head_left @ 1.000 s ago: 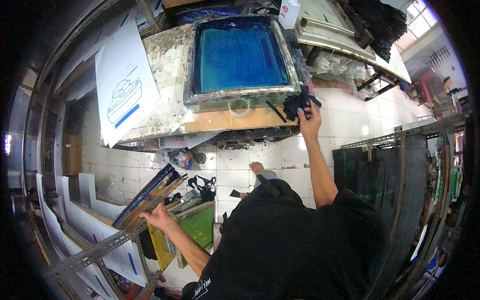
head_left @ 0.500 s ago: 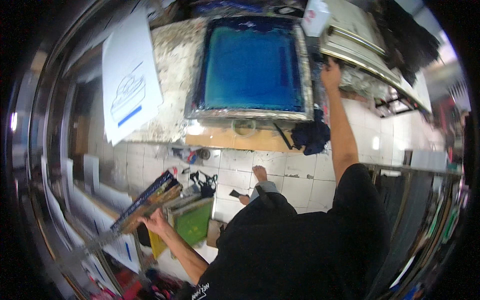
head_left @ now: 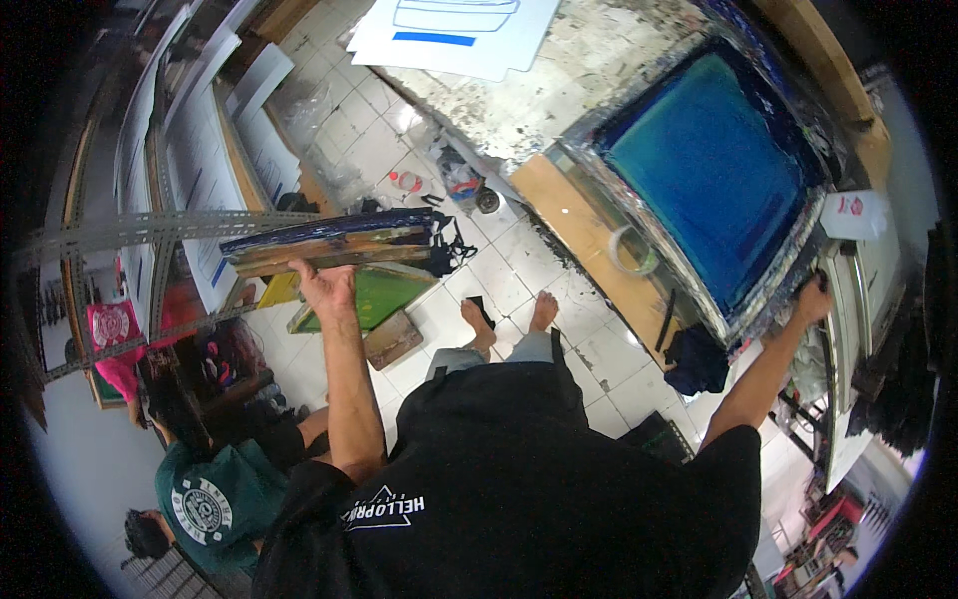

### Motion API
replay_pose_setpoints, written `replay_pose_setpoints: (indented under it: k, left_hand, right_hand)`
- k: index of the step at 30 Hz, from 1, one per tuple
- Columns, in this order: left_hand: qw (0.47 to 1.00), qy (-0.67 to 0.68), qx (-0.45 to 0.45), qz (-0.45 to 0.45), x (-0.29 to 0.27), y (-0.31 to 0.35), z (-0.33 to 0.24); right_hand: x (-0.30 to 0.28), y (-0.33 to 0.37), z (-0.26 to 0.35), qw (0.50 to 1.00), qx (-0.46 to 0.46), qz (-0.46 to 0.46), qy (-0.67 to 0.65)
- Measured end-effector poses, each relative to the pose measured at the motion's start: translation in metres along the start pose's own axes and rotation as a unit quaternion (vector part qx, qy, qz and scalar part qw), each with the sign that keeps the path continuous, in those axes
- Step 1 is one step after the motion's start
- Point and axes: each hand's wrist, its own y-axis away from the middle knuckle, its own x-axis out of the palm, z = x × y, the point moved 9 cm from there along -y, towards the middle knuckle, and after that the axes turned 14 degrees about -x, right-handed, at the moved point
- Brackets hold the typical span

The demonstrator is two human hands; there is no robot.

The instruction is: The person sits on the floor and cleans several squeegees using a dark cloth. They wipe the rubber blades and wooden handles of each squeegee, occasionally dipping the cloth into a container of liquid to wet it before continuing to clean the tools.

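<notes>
My left hand (head_left: 329, 290) is closed on the near edge of a long wooden bar (head_left: 339, 243), bare brown below and stained dark blue along its top. Its exact kind I cannot make out. My right hand (head_left: 814, 299), fingers curled, is at the edge of a white flat-topped unit (head_left: 856, 299); whatever it grips is hidden. Just left of that hand, a screen-printing frame (head_left: 714, 180) with blue mesh lies on the ink-spattered table (head_left: 469, 115). A tape roll (head_left: 633, 250) and a dark cloth (head_left: 697, 359) are at the table's front edge.
White printed sheets (head_left: 459, 40) overlap the table's far edge. A metal rack (head_left: 150, 235) holding panels stands left. Below the bar lean a green screen (head_left: 384, 295) and a brown block (head_left: 393, 339). A white jug (head_left: 853, 215) stands right. A person in green (head_left: 215, 504) is lower left.
My view has swung, so the table and blue screen now appear tilted at the upper right. The bar stays in my left hand; my right hand remains by the white unit.
</notes>
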Motion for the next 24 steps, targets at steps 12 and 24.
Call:
replay_pose_setpoints:
  k: [12, 24]
  left_hand:
    - [0.999, 0.031, -0.021, -0.005, -0.077, -0.076, -0.002]
    - [0.995, -0.073, -0.016, -0.059, -0.161, -0.188, -0.024]
  right_hand:
    - [-0.14, 0.21, 0.354, 0.89, -0.106, 0.031, -0.443]
    - [0.131, 0.487, 0.753, 0.682, -0.309, 0.435, -0.501]
